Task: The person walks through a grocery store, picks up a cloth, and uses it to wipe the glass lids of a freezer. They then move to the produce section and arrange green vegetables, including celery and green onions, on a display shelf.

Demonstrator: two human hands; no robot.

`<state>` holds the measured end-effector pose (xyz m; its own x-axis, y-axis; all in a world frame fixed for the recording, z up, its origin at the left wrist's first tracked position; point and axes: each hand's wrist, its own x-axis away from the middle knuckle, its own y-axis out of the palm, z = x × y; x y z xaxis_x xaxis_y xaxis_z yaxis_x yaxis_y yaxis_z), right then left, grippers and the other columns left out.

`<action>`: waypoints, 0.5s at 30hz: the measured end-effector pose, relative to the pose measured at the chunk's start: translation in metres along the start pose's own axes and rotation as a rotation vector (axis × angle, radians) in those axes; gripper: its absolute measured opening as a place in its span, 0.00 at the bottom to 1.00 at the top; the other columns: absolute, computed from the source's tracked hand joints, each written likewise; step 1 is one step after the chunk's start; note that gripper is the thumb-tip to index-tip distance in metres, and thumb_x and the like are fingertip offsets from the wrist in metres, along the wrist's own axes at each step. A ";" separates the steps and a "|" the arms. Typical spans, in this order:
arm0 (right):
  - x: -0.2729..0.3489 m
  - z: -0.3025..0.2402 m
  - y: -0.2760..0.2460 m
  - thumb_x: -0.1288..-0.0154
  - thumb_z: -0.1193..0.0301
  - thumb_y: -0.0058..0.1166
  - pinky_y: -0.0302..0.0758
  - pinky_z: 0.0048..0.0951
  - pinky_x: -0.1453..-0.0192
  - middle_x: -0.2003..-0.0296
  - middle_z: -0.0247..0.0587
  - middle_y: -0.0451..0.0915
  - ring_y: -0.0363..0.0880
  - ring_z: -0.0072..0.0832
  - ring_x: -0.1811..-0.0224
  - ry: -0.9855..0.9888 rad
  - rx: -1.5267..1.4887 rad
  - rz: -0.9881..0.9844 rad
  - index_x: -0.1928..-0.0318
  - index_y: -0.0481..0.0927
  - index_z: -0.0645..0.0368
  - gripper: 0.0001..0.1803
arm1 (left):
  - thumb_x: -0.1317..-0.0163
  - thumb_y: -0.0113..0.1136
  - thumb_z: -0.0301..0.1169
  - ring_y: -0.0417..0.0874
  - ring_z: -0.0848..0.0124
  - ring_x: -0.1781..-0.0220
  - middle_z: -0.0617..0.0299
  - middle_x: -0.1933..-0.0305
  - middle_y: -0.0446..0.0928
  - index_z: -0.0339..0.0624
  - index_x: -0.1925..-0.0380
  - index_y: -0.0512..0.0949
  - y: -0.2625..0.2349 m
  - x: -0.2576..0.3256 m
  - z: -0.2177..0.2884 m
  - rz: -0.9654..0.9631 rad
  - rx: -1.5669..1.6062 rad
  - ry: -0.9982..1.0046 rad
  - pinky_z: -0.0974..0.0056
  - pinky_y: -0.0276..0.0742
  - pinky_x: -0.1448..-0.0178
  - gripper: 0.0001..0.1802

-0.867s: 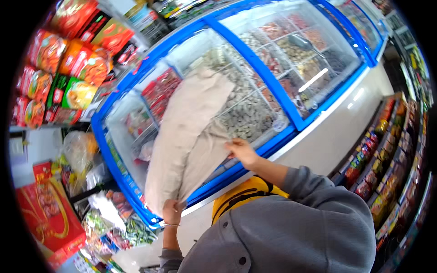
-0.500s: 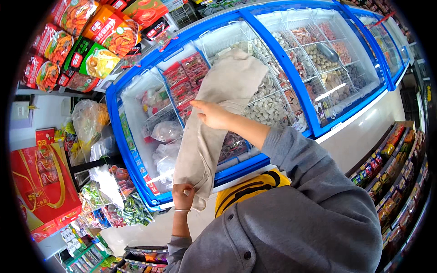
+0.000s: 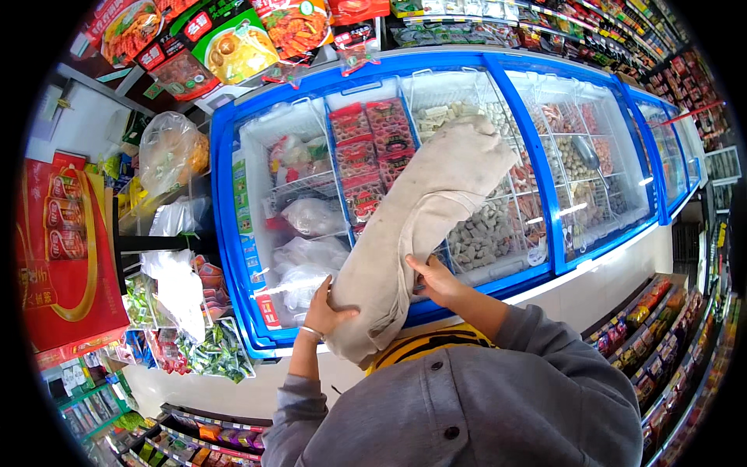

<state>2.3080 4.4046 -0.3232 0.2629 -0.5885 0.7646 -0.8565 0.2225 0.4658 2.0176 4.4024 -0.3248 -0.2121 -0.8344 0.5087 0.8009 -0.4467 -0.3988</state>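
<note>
A long, folded beige cloth (image 3: 397, 226) lies slantwise over the glass top of a blue-framed freezer (image 3: 358, 327), its near end hanging at the front edge by my body. My left hand (image 3: 325, 315) rests at the cloth's near left edge, fingers stretched out and thumb apart, lying on the fabric. On the other side, my right hand (image 3: 441, 282) has the right edge of the cloth between thumb and fingers; the fingertips are partly hidden. Loose folds run along the cloth beside it.
Under the glass are red packs (image 3: 362, 148), plastic bags (image 3: 311, 261) and bins of loose frozen pieces (image 3: 478, 233). A metal scoop (image 3: 585, 152) lies in the right section. Food pouches (image 3: 233, 47) hang at upper left, a red box (image 3: 62, 257) stands left, and snack shelves (image 3: 661, 335) stand right.
My right hand has come back from the middle of the cloth to its near right edge. My left hand has loosened its grip and spread its fingers. The view has shifted.
</note>
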 end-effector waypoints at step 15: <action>0.011 -0.038 0.007 0.50 0.63 0.65 0.72 0.33 0.51 0.53 0.43 0.76 0.75 0.31 0.53 -0.352 -0.123 0.245 0.46 0.70 0.64 0.32 | 0.59 0.72 0.42 0.78 0.63 0.55 0.47 0.52 0.74 0.27 0.50 0.67 0.049 -0.056 0.048 -0.193 0.068 -0.042 0.63 0.74 0.51 0.40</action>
<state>2.3218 4.4292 -0.2943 -0.1262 -0.7308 0.6708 -0.8096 0.4666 0.3561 2.0958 4.4429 -0.3367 -0.3430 -0.7207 0.6025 0.7839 -0.5730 -0.2392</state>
